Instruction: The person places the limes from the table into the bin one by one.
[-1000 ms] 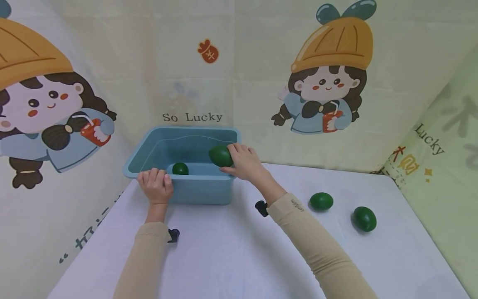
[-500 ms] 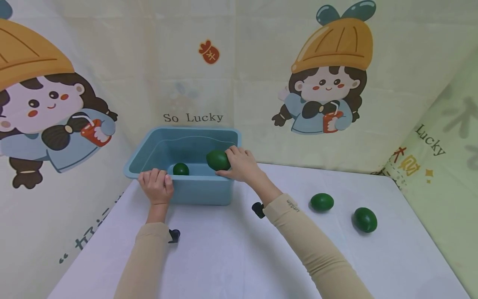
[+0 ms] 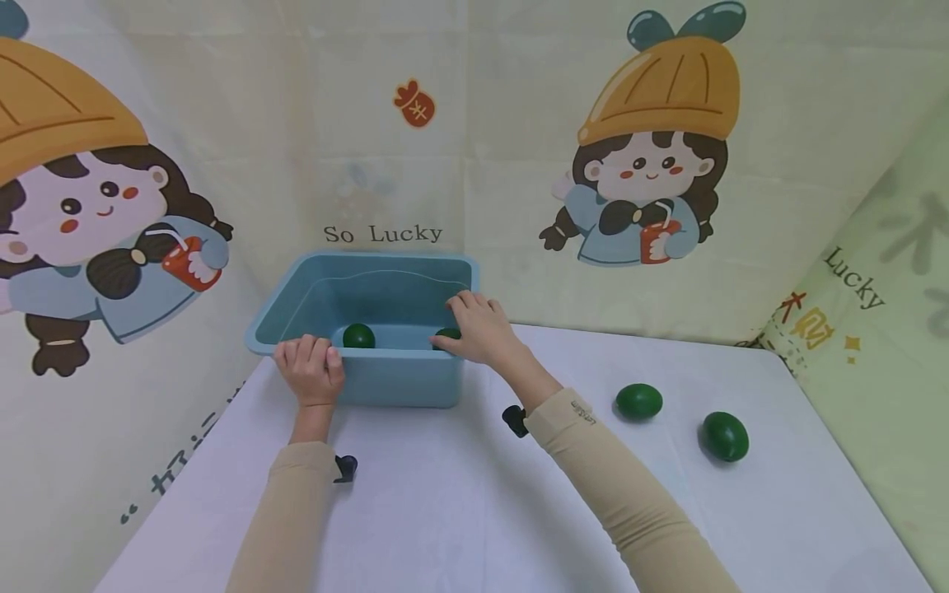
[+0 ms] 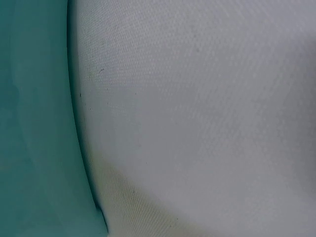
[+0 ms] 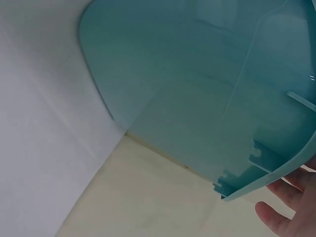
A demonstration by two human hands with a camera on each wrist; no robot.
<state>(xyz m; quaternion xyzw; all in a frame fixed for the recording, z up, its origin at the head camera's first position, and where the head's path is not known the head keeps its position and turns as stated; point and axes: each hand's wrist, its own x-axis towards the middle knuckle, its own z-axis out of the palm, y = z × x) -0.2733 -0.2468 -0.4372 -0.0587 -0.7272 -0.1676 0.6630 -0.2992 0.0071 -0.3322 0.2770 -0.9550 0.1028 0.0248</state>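
Observation:
My left hand (image 3: 310, 368) grips the front rim of a blue plastic bin (image 3: 393, 379), near its left corner, with the fingers curled over the edge. My right hand (image 3: 482, 328) is over the bin's right front corner, thumb and fingers apart. Just beyond its thumb a dark green lime (image 3: 447, 333) lies low in the bin, partly hidden by the hand and rim. Another lime (image 3: 359, 335) rests farther left on the bin floor. The right wrist view shows fingertips (image 5: 269, 215) by the bin rim (image 5: 261, 182). In the left wrist view only the bin's side (image 4: 44, 118) and tablecloth appear.
Two more green limes, a nearer one (image 3: 639, 401) and one farther right (image 3: 725, 436), lie on the white table (image 3: 445, 502) right of the bin. Behind the bin stands a printed cloth backdrop (image 3: 504, 189), which also continues along both sides.
The lime that my right hand held has been let go and has dropped onto the bin floor. The right hand moved slightly left and down before that; my left hand has stayed on the rim.

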